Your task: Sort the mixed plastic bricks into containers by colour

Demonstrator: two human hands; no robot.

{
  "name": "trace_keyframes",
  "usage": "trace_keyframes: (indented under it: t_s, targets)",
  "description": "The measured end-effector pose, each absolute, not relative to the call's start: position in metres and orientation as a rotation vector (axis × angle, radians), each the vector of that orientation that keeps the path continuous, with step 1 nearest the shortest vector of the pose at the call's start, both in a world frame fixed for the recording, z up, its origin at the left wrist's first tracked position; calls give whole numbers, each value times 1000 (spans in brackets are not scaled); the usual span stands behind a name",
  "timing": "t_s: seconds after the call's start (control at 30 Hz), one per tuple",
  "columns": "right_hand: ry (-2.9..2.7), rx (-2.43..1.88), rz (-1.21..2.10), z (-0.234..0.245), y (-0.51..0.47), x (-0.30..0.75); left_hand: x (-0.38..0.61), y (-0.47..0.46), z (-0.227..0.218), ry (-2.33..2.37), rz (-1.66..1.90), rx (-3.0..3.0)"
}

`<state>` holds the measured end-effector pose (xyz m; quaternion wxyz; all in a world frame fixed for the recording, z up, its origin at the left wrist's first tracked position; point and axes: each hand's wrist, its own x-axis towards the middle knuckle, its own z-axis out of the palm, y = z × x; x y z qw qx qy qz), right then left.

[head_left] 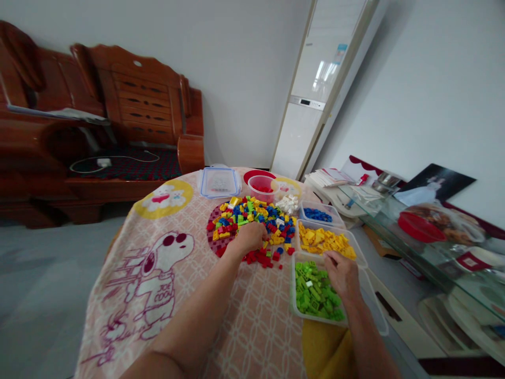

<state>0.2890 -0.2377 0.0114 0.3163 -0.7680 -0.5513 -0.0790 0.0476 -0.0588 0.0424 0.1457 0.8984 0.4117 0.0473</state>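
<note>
My left hand reaches into a mixed pile of toy building bricks, its fingers curled down among them; what they grip is hidden. My right hand is over the border between a box of yellow bricks and a box of green bricks. Its thumb and fingers are pinched together, and anything between them is too small to make out. One white brick lies on the green ones. Red bricks are scattered beside my left hand.
Blue bricks fill a small box behind the yellow one. White bricks form a heap near a round tub with red pieces. A clear lid lies at the table's back. To the right stands a cluttered glass shelf.
</note>
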Motion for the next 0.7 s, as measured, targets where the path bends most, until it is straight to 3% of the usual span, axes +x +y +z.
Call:
trace_keyframes:
  t_s: [0.7]
  targets:
    - [-1459, -2035, -237, 8, -238, 291, 54, -57, 50, 818, 505, 2217]
